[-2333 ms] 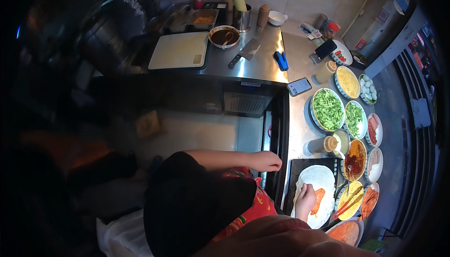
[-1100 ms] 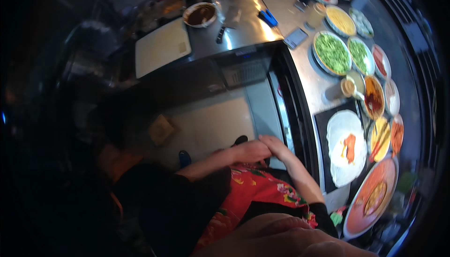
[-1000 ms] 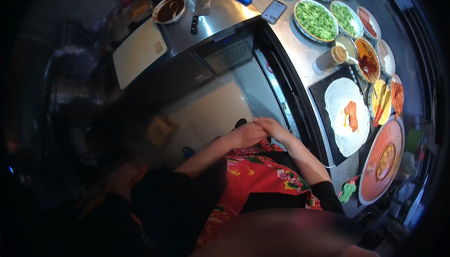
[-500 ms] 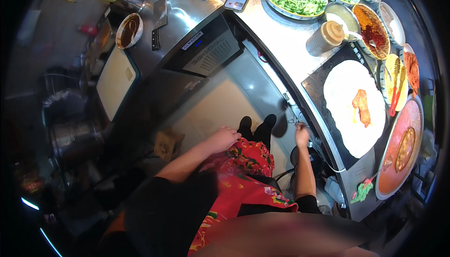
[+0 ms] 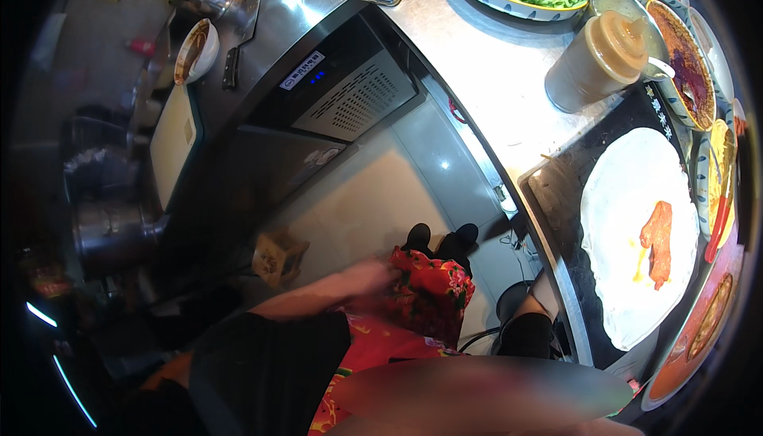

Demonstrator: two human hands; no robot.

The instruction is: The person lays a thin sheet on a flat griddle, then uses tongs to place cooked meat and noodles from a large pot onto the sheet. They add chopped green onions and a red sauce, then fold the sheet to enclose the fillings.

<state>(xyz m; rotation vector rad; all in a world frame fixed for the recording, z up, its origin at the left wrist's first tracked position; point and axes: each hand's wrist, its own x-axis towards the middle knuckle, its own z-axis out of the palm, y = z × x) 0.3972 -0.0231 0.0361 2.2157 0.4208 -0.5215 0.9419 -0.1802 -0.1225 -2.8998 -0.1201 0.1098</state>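
pancake lay open, unfolded, orange strip already on it — left of it, left hand blurred, right hand hidden; i couldn't tell either grip.

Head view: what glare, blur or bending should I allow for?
In the head view, the white wrap is bright, almost washed out; the left hand is blurred; the counter edge bows with fisheye distortion; the picture's far left rim is dark.
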